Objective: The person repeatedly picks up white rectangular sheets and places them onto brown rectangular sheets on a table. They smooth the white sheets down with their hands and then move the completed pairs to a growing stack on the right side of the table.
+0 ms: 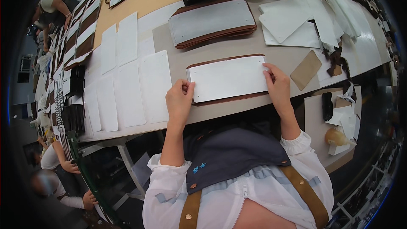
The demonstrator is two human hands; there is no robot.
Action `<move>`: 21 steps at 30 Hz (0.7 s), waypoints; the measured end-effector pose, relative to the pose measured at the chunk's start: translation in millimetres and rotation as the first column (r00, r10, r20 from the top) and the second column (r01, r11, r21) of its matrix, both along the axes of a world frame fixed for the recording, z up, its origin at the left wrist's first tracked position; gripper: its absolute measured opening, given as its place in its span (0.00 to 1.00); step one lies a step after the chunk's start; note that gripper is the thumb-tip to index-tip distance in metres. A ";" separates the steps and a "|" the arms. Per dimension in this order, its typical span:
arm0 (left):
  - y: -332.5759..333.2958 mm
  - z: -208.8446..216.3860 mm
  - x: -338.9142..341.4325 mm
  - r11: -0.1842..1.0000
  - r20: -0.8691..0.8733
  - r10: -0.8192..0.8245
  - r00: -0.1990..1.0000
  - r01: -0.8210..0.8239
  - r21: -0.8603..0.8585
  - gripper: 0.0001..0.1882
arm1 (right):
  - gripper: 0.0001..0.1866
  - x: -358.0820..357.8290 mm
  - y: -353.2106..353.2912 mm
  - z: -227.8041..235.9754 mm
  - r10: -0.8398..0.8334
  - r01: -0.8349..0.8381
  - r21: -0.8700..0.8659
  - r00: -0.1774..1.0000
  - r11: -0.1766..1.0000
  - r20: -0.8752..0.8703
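Note:
A white rectangular panel (pixel 229 79) with small holes near its corners lies on a brown leather piece (pixel 229 100), which shows as strips along the far and near edges. My left hand (pixel 179 101) pinches the panel's left end between thumb and curled fingers. At the other end my right hand (pixel 278 85) grips the right edge, thumb near the far corner. Whether my fingers also hold the leather cannot be told. Just beyond sits a stack of brown leather pieces (pixel 214 22) topped with a similar pale panel.
White sheets (pixel 128 91) lie in rows at the left. Loose white panels (pixel 292 23) and a tan rounded piece (pixel 306 70) are at the right. A lower side table holds a yellowish squeeze bottle (pixel 335 136) and a black case (pixel 327 106). Other people work at the far left.

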State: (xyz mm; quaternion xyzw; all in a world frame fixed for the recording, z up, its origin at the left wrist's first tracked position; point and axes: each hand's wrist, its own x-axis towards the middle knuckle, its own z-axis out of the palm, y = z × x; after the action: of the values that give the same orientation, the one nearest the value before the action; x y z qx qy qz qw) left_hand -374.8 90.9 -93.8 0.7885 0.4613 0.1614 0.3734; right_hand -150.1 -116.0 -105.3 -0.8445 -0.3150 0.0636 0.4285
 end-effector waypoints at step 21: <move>1.0 -10.4 -1.3 0.998 0.030 -0.014 0.999 0.012 0.055 0.11 | 0.12 0.7 -0.1 -0.2 0.017 -0.017 -0.031 0.999 0.999 0.027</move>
State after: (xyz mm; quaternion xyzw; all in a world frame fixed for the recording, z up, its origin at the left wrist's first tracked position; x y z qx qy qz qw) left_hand -376.2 91.9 -104.3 0.7990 0.4457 0.1835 0.3595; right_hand -149.4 -116.1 -105.5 -0.8491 -0.3268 0.0608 0.4105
